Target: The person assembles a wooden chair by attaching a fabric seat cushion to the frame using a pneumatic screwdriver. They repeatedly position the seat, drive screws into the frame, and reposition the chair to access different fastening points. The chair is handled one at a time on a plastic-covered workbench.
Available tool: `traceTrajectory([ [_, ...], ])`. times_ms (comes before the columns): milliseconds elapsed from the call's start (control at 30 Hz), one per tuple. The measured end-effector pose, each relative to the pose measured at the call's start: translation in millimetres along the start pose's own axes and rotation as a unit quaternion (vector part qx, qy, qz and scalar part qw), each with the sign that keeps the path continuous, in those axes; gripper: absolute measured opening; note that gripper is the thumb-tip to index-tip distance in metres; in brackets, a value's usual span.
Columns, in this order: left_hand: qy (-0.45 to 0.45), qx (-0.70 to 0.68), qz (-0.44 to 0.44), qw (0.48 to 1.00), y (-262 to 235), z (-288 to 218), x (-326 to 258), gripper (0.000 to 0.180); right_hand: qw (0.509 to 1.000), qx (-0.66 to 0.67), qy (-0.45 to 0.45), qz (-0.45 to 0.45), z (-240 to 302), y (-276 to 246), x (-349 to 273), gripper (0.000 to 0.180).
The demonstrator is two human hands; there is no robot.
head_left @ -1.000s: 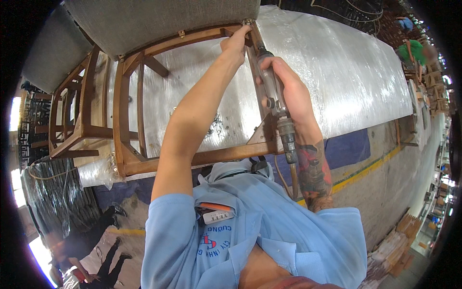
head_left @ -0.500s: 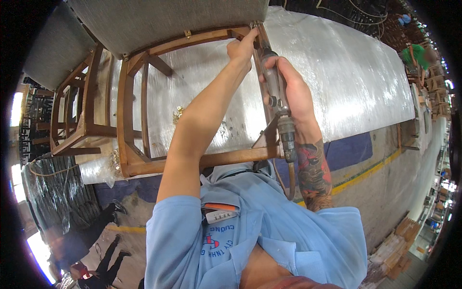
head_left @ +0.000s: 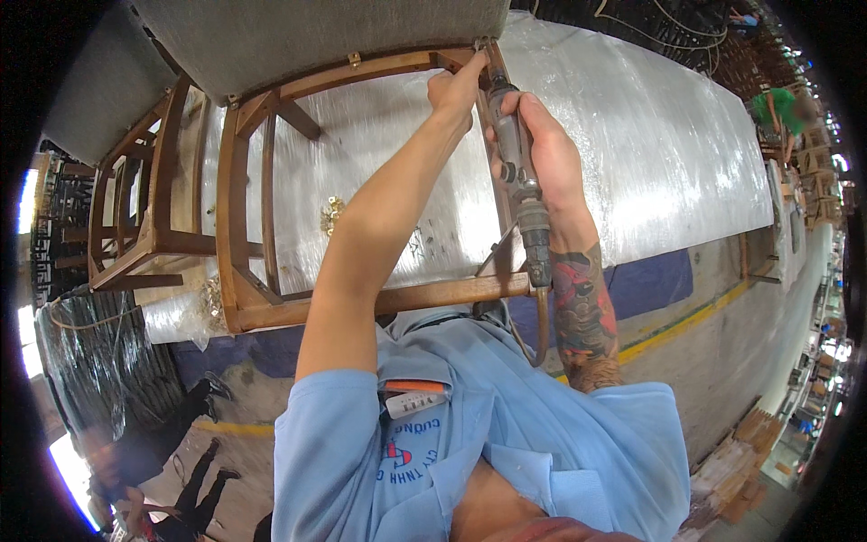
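Note:
My right hand is wrapped round a pneumatic screwdriver, with an air hose trailing from its rear end toward me. The tool points away from me along the right side of a brown wooden chair frame, its tip at the far right corner. Beside that tip, my left hand has its fingers curled and pinched at the corner; what they hold is too small to make out. The frame lies against a grey upholstered panel, with a small brass bracket on the far rail.
Shiny plastic wrap covers the work table. A pile of small brass brackets lies inside the frame. Another wooden chair frame stands to the left. A person in green is at the far right; other people's legs show lower left.
The screwdriver and my right hand have shifted slightly away from me, toward the far corner. My left hand stays at that corner, nearly still.

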State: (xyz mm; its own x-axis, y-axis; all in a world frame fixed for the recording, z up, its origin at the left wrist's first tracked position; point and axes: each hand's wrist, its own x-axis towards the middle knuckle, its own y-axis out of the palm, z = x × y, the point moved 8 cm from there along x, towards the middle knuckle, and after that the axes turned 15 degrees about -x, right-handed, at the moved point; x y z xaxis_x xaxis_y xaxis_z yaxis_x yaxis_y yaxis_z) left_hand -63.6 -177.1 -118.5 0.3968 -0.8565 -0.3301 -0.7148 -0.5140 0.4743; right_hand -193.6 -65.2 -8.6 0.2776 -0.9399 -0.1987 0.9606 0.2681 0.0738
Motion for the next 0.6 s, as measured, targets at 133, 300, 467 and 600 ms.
traceTrajectory([
  [133, -0.014, 0.015, -0.014, 1.000, -2.2, 0.9, -0.8, 0.054, 1.000, 0.007, 0.008, 0.002, -3.2, -1.1, 3.4, 0.029],
  [300, -0.010, 0.043, 0.017, 0.999, -1.5, -2.0, 3.3, 0.063, 1.000, -0.002, -0.001, 0.004, -2.9, 1.5, 4.9, 0.029],
  [467, -0.038, 0.055, 0.030, 0.997, 0.6, -9.3, -2.2, 0.061, 1.000, -0.011, 0.010, 0.000, -1.8, 1.0, 7.4, 0.029],
  [600, -0.203, 0.081, 0.215, 0.952, -2.4, -10.4, -6.3, 0.036, 1.000, 0.017, 0.018, -0.005, -3.5, -1.7, 8.9, 0.032],
])
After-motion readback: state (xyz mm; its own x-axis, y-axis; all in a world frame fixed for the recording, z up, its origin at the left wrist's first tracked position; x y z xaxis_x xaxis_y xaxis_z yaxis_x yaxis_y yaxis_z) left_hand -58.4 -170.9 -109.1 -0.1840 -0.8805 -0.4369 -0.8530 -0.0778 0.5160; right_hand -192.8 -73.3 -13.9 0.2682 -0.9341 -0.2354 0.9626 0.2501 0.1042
